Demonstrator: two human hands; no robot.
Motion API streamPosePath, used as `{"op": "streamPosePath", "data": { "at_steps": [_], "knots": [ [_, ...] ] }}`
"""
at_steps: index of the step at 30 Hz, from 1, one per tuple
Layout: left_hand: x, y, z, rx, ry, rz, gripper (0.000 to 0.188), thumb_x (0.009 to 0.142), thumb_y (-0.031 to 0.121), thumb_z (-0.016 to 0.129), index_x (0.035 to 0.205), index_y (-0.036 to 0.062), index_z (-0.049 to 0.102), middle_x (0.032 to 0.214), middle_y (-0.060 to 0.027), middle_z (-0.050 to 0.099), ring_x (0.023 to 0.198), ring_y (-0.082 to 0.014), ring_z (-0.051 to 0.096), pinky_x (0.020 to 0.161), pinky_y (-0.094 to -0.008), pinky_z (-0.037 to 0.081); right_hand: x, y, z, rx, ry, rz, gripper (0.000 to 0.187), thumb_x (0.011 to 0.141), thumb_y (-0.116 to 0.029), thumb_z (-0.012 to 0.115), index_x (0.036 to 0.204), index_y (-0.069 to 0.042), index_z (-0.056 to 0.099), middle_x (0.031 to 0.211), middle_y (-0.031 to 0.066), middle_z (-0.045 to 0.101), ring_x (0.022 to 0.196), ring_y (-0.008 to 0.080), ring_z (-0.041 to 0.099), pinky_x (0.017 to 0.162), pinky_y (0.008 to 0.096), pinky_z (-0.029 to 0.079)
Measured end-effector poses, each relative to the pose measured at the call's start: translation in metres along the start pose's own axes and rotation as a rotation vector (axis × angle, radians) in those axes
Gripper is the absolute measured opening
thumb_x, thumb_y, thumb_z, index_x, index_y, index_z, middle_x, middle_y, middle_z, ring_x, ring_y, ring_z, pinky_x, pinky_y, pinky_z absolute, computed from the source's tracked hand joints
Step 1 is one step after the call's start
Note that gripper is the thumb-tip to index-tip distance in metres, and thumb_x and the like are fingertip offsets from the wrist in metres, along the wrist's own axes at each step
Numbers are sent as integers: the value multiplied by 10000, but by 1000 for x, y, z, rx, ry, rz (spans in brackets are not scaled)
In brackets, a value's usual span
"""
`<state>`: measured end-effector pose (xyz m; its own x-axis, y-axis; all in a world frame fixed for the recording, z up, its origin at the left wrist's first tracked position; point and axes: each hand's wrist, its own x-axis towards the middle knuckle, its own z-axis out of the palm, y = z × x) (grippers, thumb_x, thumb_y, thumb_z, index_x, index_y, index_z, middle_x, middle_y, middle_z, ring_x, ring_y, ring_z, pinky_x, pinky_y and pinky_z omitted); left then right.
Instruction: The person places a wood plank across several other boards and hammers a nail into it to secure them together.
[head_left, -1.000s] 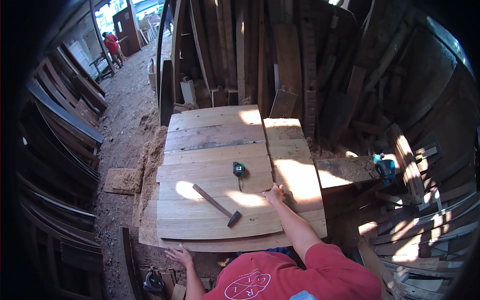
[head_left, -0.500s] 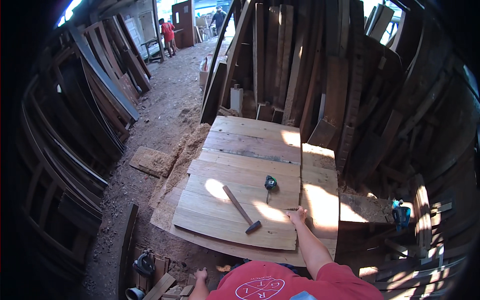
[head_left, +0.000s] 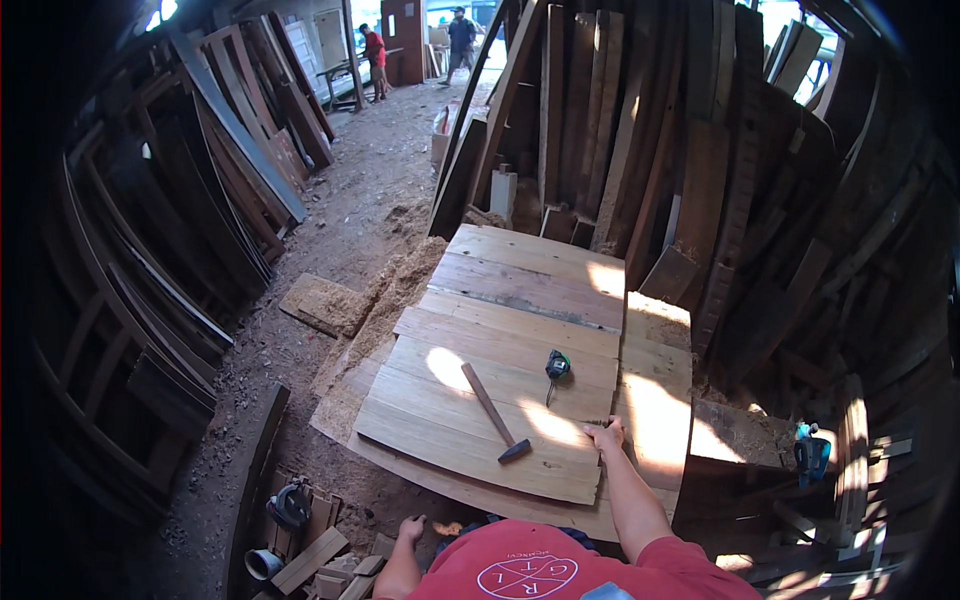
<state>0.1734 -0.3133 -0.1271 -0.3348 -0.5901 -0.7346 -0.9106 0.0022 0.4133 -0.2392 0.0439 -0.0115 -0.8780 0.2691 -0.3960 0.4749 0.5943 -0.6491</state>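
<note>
My right hand (head_left: 606,437) rests at the right edge of a panel of pale wooden boards (head_left: 480,400), its fingers closed. A small dark thing shows at its fingertips, too small to name. On the panel to its left lies a hammer (head_left: 490,412), its wooden handle pointing away from me and its dark head near me. A black and green tape measure (head_left: 559,364) lies farther back, with a short piece of tape out. My left hand (head_left: 411,528) hangs low beside my body, off the panel, with fingers loosely apart and nothing visible in them.
Sawdust (head_left: 390,290) is heaped along the panel's left side. A circular saw (head_left: 291,505) and wood offcuts (head_left: 312,560) lie at lower left. A teal power tool (head_left: 811,455) stands at right. Tall planks (head_left: 610,130) lean behind. Two people are far off at upper left.
The view has shifted, so the panel and tools sit slightly farther right. My left hand has come up a little and shows more. My right hand stays at the panel's edge.
</note>
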Motion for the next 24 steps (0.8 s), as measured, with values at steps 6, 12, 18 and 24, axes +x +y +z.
{"op": "streamPosePath", "data": {
  "at_steps": [6, 12, 18, 24],
  "knots": [
    [0, 5, 8, 61, -34, 57, 576, 985, 423, 629, 1367, -7, 638, 1405, -225, 630, 1332, -353, 584, 1112, -411, 453, 4, 3, 0, 28, -19, -43, 755, 673, -150, 944, 1296, -55, 527, 1294, 199, 598, 1184, 355, 600, 1022, 444, 507],
    [-1, -14, 17, 85, -46, 9, 611, 982, 451, 619, 1387, -6, 621, 1431, -228, 607, 1349, -357, 568, 1129, -418, 443, 18, 9, 4, 59, -80, -55, 783, 667, -132, 949, 1273, -60, 460, 1244, 190, 629, 1116, 329, 639, 953, 440, 538],
    [-4, -31, 29, 92, -74, -39, 638, 982, 483, 610, 1412, 12, 607, 1461, -216, 587, 1374, -349, 550, 1152, -411, 427, 23, 13, 4, 118, -149, -65, 801, 655, -143, 967, 1230, -72, 413, 1199, 184, 612, 1099, 306, 627, 945, 438, 532],
    [-2, -26, 38, 136, -106, 1, 654, 974, 502, 605, 1429, 32, 596, 1457, -216, 588, 1374, -353, 548, 1156, -413, 424, 30, 17, 6, 4, -88, -63, 836, 658, -139, 969, 1256, -82, 387, 1273, 205, 542, 1157, 324, 586, 979, 437, 521]
  ]
}}
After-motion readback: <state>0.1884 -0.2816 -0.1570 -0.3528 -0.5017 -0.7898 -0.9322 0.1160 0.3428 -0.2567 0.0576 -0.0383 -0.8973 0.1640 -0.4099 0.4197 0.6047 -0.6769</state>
